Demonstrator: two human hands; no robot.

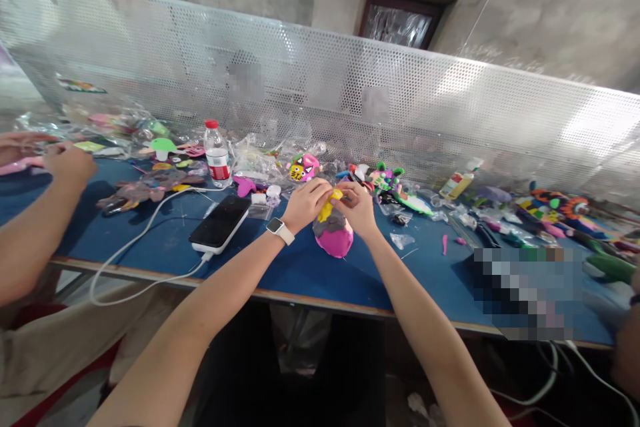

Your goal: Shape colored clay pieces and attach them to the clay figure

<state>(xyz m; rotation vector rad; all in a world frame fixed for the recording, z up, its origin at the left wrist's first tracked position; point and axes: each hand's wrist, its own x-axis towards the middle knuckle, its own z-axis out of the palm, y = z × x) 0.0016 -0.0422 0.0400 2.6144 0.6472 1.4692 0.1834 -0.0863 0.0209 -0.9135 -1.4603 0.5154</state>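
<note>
Both hands meet over a rounded clay figure (336,244), magenta below with a grey band above, standing on the blue table (295,273). My left hand (309,203), with a pale-strapped watch (281,230) on its wrist, pinches yellow clay (327,208) at the figure's top. From the other side my right hand (358,205) has its fingers closed on the same yellow clay. Fingertips partly cover the clay, so its exact shape is hidden. Just behind the hands sits a pink and yellow clay piece with a cat face (303,168).
A phone on a white power bank (220,223) and its white cable (145,230) lie left, near a red-capped bottle (217,155). Clay figures (387,179) and plastic wrap line the perforated metal screen (425,107). Another person's hands (70,161) work at far left.
</note>
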